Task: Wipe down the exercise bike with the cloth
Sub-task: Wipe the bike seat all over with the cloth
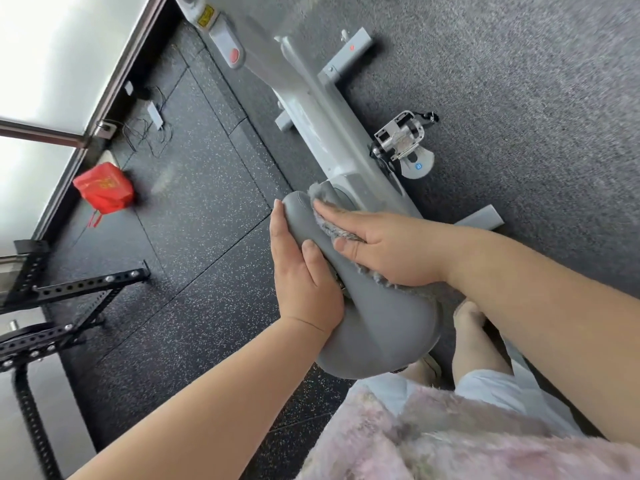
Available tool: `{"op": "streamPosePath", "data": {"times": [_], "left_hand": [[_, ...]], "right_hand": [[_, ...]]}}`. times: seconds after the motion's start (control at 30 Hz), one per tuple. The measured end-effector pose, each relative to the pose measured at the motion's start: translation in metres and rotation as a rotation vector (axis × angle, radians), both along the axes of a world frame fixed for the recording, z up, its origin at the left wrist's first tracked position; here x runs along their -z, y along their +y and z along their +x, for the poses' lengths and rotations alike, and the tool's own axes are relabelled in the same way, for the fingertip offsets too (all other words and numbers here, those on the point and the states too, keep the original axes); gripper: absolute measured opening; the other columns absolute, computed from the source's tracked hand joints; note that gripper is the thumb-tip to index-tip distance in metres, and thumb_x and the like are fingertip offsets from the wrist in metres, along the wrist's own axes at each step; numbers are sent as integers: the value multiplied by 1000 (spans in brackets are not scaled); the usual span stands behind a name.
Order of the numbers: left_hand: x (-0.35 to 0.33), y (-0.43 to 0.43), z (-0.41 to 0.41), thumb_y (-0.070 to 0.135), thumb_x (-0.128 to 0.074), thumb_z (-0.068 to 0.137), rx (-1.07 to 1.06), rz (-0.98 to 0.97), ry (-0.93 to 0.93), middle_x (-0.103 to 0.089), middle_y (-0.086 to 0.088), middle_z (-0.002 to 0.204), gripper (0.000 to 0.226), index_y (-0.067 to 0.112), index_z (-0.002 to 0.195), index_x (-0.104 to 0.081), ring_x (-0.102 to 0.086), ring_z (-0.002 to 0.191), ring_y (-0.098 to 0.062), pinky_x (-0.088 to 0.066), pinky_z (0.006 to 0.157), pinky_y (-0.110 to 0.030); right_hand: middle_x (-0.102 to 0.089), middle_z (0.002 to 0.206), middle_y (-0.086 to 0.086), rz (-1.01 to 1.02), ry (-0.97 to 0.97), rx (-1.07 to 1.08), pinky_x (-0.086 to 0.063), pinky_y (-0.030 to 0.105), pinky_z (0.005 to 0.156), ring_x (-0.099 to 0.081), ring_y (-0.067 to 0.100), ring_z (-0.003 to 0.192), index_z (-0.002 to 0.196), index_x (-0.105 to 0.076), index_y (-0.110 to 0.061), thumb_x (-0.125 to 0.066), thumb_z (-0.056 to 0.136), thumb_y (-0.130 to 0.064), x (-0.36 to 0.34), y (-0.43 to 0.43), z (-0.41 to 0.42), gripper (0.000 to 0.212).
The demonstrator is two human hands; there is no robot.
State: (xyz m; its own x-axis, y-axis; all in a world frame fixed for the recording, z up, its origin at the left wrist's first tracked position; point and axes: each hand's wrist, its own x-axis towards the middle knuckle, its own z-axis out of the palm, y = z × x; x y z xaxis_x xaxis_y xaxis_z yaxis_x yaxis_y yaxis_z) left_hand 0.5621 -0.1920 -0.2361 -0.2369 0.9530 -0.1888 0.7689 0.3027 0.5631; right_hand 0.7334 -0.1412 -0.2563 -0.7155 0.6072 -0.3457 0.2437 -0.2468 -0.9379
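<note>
Right hand (377, 244): lies flat, fingers stretched out, palm pressing the cloth (332, 228) onto the top of the saddle (377, 327); nothing is gripped, the cloth is pinned under the palm and fingers.
Left hand (304, 271): wraps the left side of the saddle's narrow nose, thumb on top, fingers along the edge, grasping the saddle.
Cloth: grey and fluffy, spread over the right part of the saddle's nose and middle, its fringe showing around the right hand and reaching the front tip of the saddle.
Saddle: smooth grey, nose pointing away from the person, wide rear end nearest the body.
Exercise bike (311, 109): light grey frame running from the saddle up toward the top of the view, standing on dark grey carpet (519, 81).
Pedal (401, 135): metal, with a strap, on the right side of the frame.
Stabiliser bars (349, 51): grey, crossing under the frame at the far end and beside the right forearm.
Floor (194, 202): black speckled rubber tiles left of the bike.
Red bag (104, 188): on the rubber floor near the window, well apart from the bike.
Rack (69, 292): black perforated steel, at the left edge.
Cables and power strip (154, 116): on the floor by the window.
Clothing: pink fluffy garment (450, 441) at the bottom edge.
</note>
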Motion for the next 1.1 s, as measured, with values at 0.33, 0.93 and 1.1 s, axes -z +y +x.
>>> {"op": "streamPosePath", "data": {"times": [0.33,0.93,1.1], "left_hand": [[2,0,0,22,-32,103,33,56,-9,-21,13,170,64,27,166,-19,-16,158,-2,-17,131,-36],[1,0,-1,26,-30,105,50,44,3,-21,8,172,61,33,165,-19,-16,158,-5,-8,106,2],[0,0,-3,19,-34,107,38,45,-21,-22,6,172,61,33,165,-20,-17,158,-7,-12,114,-8]], "right_hand": [[-48,153,-18,148,-198,136,-35,34,119,-42,-1,141,151,-39,-45,-37,79,-80,-3,-44,30,80],[-39,160,-5,309,-369,36,-32,29,117,-38,15,147,161,-21,-34,-54,91,-68,-16,-17,1,84],[-59,144,-3,306,-377,83,-41,33,112,-54,17,133,156,-32,-40,-44,94,-69,-10,-34,14,70]]}}
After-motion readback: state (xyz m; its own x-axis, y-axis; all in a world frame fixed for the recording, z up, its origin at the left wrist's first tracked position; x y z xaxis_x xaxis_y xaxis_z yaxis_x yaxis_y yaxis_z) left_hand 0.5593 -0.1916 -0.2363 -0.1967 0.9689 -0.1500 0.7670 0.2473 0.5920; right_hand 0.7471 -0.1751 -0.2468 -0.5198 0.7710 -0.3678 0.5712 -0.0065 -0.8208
